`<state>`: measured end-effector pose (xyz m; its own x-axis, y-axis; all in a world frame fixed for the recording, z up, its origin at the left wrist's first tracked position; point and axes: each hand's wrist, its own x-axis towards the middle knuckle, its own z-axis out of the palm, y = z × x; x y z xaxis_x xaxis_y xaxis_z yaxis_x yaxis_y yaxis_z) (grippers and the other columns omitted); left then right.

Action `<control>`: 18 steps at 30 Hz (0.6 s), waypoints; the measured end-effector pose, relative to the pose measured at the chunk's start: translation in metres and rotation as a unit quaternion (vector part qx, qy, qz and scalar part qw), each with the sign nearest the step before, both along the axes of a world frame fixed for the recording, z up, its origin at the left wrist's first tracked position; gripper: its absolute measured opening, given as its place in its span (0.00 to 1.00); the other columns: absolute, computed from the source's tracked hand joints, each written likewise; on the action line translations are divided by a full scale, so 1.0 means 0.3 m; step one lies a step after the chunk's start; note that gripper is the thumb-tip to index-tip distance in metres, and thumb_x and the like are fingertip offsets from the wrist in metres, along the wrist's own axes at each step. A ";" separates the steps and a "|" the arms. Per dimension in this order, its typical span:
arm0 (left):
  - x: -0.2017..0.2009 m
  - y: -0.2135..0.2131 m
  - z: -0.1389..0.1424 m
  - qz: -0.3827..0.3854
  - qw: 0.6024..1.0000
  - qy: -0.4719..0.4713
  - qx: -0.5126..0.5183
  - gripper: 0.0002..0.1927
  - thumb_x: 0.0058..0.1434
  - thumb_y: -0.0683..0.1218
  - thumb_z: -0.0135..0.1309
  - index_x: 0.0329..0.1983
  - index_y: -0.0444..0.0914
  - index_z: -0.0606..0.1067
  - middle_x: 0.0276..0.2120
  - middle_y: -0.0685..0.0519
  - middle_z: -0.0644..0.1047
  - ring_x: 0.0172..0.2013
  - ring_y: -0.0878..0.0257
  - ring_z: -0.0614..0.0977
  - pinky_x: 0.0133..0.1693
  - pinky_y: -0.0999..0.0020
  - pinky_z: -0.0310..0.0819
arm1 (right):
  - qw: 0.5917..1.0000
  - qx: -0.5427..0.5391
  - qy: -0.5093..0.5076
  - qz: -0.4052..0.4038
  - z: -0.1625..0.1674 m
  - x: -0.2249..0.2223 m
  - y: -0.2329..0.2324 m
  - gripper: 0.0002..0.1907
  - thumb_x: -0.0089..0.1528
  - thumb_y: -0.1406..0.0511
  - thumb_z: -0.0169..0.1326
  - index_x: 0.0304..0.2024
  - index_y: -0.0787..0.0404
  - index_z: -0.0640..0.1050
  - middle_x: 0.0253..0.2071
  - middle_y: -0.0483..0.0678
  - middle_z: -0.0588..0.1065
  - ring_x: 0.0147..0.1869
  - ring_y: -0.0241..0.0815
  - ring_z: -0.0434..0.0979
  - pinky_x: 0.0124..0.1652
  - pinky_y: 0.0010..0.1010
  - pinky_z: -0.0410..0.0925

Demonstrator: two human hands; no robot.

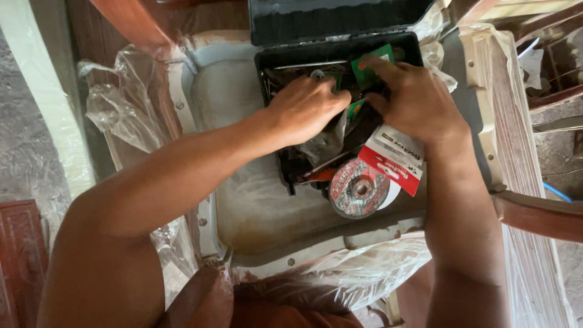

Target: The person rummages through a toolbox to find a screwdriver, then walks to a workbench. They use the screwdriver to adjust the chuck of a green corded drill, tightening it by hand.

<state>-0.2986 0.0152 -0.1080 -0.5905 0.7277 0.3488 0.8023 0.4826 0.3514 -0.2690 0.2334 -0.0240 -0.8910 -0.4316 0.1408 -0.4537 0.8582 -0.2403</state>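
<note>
On the plastic-wrapped seat (255, 212), our left hand (303, 106) and right hand (419, 100) dig in the black toolbox (273, 67); right fingers pinch a green packet (371, 64) at the far side, left fingers curl, grip unclear.

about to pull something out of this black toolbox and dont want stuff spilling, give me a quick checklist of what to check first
1. Lid of the black plastic toolbox fully open: ok.
2. Left hand inside the box, reaching among the contents: ok; what its grip closes on: cannot tell.
3. Right hand resting on the green card packet: ok; firm grip: cannot tell.
4. Round grey-and-red grinding disc sits at the box's near edge, partly over it: not ok.
5. Red-and-white card packet lies loose over the disc: not ok.
6. Box seated flat on the plastic-wrapped seat: cannot tell.
</note>
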 end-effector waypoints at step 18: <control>-0.010 -0.125 0.246 -0.057 0.964 -0.004 0.259 0.09 0.61 0.35 0.64 0.36 0.35 0.74 0.35 0.48 0.77 0.33 0.57 0.82 0.34 0.62 0.74 | 0.970 -0.086 0.204 0.100 0.016 0.044 -0.074 0.40 0.54 0.57 0.73 0.58 0.78 0.75 0.47 0.65 0.78 0.42 0.58 0.82 0.40 0.40 0.76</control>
<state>-0.3016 -0.0223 -0.0341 -0.5204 0.5174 0.6793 0.8364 0.1487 0.5275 -0.2558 0.2111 -0.0192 -0.6468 -0.5280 0.5503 -0.6941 0.7065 -0.1380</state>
